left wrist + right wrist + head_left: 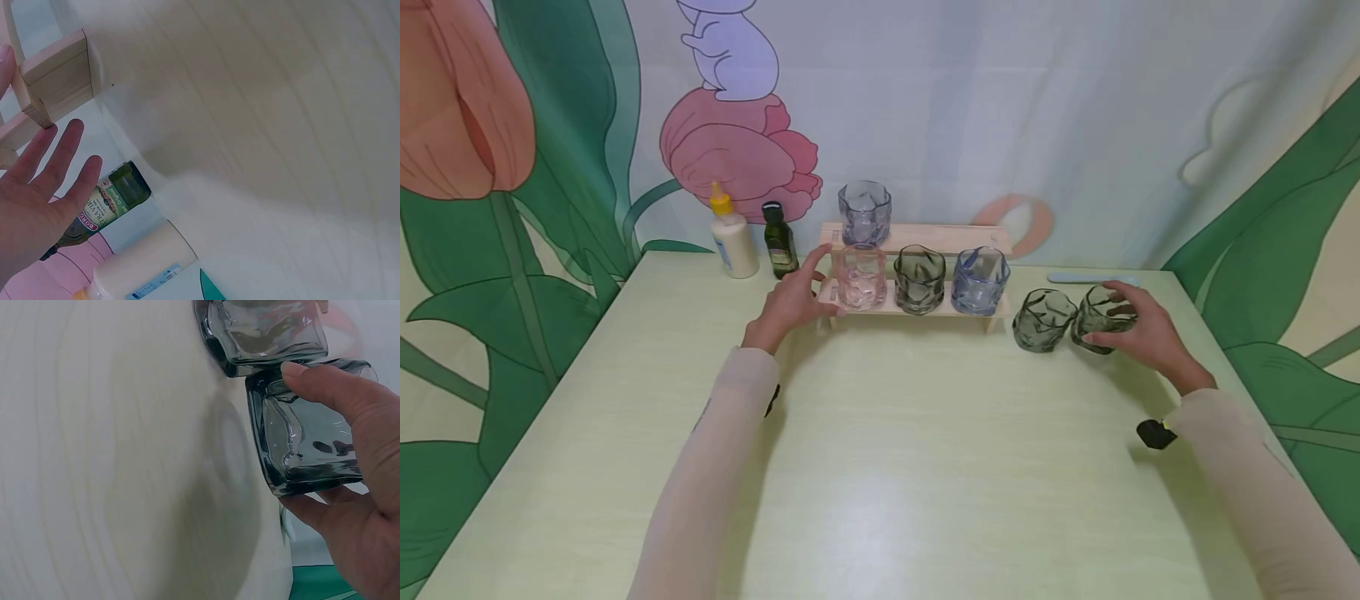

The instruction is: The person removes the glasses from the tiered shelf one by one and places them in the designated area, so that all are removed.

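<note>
My left hand (790, 302) is at the left end of a two-step wooden rack (912, 307), thumb by the lower shelf and index finger up by the upper one. Its other fingers stretch out straight in the left wrist view, fingertips at the wood (61, 78). On the lower shelf stand a pink glass (861, 279), a smoky grey glass (919, 282) and a blue glass (980, 283). A bluish-purple glass (865, 215) stands above. My right hand (1150, 333) grips another smoky grey glass (312, 434), which sits against a similar glass (269, 331).
Left of the rack stand a dark green bottle (781, 243) with a label and a white squeeze bottle (735, 242) with a yellow nozzle. A pale blue stick (1086, 278) lies by the table's back edge. A printed curtain (925, 108) hangs behind the table (880, 450).
</note>
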Demonstrator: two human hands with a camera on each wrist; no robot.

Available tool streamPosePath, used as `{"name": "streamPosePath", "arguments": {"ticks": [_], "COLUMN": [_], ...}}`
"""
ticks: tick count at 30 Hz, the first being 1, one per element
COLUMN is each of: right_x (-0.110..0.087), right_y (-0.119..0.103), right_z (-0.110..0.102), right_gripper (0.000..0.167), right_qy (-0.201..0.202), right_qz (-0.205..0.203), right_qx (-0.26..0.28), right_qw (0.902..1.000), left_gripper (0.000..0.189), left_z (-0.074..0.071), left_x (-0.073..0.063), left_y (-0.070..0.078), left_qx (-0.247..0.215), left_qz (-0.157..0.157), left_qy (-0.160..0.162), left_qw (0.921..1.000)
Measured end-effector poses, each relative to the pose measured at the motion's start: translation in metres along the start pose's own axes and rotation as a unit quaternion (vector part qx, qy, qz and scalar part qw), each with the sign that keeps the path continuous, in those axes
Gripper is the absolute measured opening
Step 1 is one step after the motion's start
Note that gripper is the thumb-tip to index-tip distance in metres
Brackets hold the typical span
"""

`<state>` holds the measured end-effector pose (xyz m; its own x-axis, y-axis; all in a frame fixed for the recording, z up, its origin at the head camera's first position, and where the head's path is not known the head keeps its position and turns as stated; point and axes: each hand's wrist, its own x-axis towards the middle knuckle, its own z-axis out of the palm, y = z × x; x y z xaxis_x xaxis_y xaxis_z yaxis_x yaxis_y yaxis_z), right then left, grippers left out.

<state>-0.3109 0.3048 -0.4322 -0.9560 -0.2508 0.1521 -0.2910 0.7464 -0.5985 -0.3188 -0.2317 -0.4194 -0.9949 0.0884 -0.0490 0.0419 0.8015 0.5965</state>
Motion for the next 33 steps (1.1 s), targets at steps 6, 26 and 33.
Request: {"name": "streamPosePath", "arguments": {"ticks": [6, 26, 33], "right_x": [0.001, 0.005, 0.005], "right_y": [0.007, 0.013, 0.014], "right_z": [0.004, 0.011, 0.013], "right_gripper": [0.092, 0.092, 0.092], "right_qy": [-0.001, -0.013, -0.014], "right_qz": [-0.006, -0.023, -0.017], "right_qx": [0.001, 0.003, 0.012], "right_qw": [1.0, 0.9996, 0.9997], "left_gripper": [0.106, 0.108, 0.108], "left_z": [0.0, 0.0, 0.001], "left_x": [0.001, 0.001, 0.0], "left_y": [0.0, 0.001, 0.0], "left_qx": [-0.001, -0.003, 0.0], "left_qz": [-0.003, -0.005, -0.005], "left_qy": [-0.003, 0.001, 0.005], "left_qw": [1.0, 1.0, 1.0]}}
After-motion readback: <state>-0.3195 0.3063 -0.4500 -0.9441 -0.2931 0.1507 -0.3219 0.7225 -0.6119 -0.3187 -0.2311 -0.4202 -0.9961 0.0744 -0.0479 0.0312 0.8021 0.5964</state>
